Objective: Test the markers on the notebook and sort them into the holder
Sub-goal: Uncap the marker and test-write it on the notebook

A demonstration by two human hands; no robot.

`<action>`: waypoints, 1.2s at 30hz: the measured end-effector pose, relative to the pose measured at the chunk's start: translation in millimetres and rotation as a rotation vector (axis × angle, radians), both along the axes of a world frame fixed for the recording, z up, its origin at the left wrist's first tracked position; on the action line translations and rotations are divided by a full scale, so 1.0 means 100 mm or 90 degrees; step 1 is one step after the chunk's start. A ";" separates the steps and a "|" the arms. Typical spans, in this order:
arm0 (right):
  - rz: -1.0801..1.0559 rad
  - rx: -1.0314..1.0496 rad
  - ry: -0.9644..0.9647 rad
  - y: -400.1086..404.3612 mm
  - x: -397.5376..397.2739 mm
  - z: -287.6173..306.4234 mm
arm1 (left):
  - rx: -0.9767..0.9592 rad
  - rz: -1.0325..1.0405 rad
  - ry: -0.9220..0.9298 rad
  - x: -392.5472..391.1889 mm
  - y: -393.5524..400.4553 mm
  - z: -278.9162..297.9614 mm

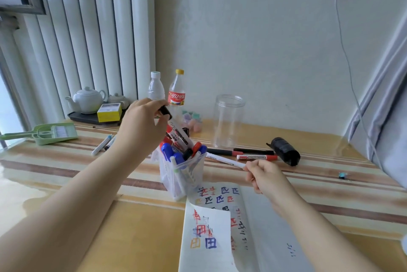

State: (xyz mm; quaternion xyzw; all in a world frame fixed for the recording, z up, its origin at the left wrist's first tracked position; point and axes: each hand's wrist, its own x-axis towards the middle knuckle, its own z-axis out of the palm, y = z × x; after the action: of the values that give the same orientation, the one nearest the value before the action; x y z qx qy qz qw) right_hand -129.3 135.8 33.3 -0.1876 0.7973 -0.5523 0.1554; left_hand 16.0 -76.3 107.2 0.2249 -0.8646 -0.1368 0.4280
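Clear plastic holder (187,174) is already packed with blue and red capped markers, and the notebook (220,223) just in front of it is covered in red, blue, orange and black test scribbles — so I'd guess we're well past halfway. Left hand (143,126) grips a fat black-capped marker (176,132) tilted over the holder; right hand (264,177) pinches a slim white pen (224,160). Several loose markers (256,157) lie on the glossy striped worktop (66,172) — those look left to do.

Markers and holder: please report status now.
Left hand grips black-capped marker over holder. Right hand holds white marker. Nothing blocking.
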 end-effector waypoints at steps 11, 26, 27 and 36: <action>0.038 0.030 0.064 -0.13 0.06 -0.02 | -0.050 -0.044 0.028 -0.01 -0.04 0.03; 0.107 0.047 0.150 -0.29 0.20 0.02 | -0.078 -0.080 -0.061 0.03 0.00 -0.10; 0.111 0.049 0.152 -0.30 0.21 0.02 | -0.089 -0.076 -0.058 0.02 0.00 -0.11; 0.128 0.078 0.149 -0.20 0.21 0.01 | -0.097 -0.045 -0.150 -0.02 0.08 -0.44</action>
State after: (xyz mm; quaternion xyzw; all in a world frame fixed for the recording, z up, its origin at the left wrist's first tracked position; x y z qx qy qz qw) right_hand -108.1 115.7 34.1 -0.3195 0.8194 -0.4587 0.1272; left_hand 13.8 -67.9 62.9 0.1758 -0.9240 -0.0581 0.3346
